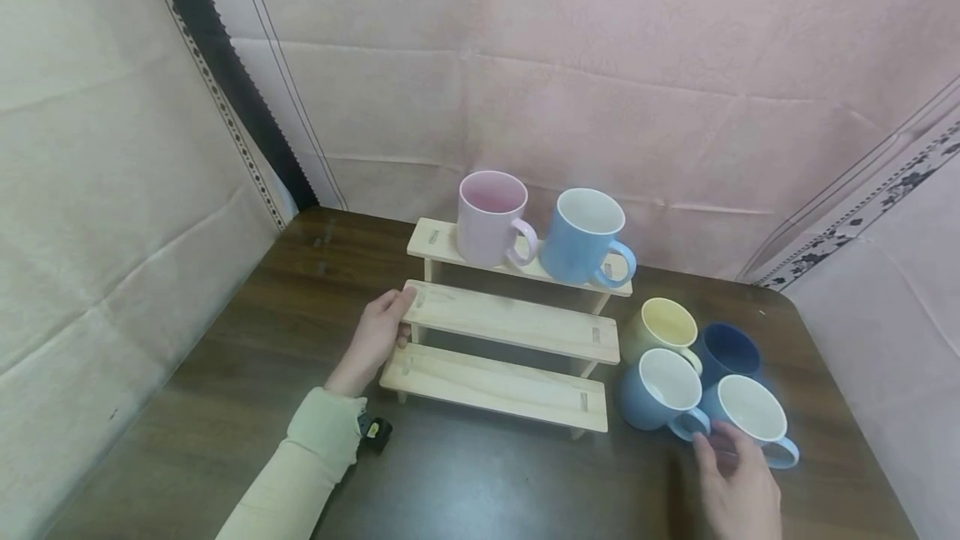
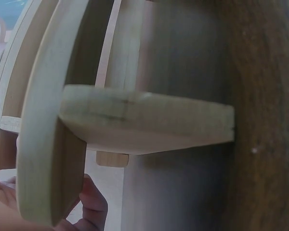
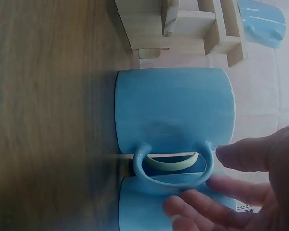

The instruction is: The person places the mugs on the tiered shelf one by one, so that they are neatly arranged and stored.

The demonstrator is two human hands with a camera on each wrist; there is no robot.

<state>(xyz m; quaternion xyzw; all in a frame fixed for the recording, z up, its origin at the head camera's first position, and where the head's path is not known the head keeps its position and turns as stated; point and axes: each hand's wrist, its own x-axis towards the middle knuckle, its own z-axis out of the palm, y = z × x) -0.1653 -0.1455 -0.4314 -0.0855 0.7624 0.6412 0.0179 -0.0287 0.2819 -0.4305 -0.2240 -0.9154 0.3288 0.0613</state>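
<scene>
My left hand (image 1: 377, 330) grips the left end of a three-step wooden rack at its middle shelf (image 1: 517, 322), thumb on top and fingers beneath. In the left wrist view, the fingers (image 2: 94, 202) curl under the shelf's end. My right hand (image 1: 738, 477) is at the handle of a blue mug (image 1: 662, 390) right of the rack. In the right wrist view, its thumb and fingers (image 3: 197, 207) are spread at the handle (image 3: 176, 184), not closed round it. Beside that mug stands a light blue mug (image 1: 750, 411), close to the same hand.
Behind these two stand a yellow mug (image 1: 663, 327) and a dark blue mug (image 1: 727, 352). On the top shelf (image 1: 435, 242) are a pink mug (image 1: 487, 227) and another light blue mug (image 1: 577, 244). Patterned cloth (image 1: 585, 82) hangs around the dark wooden table (image 1: 225, 407).
</scene>
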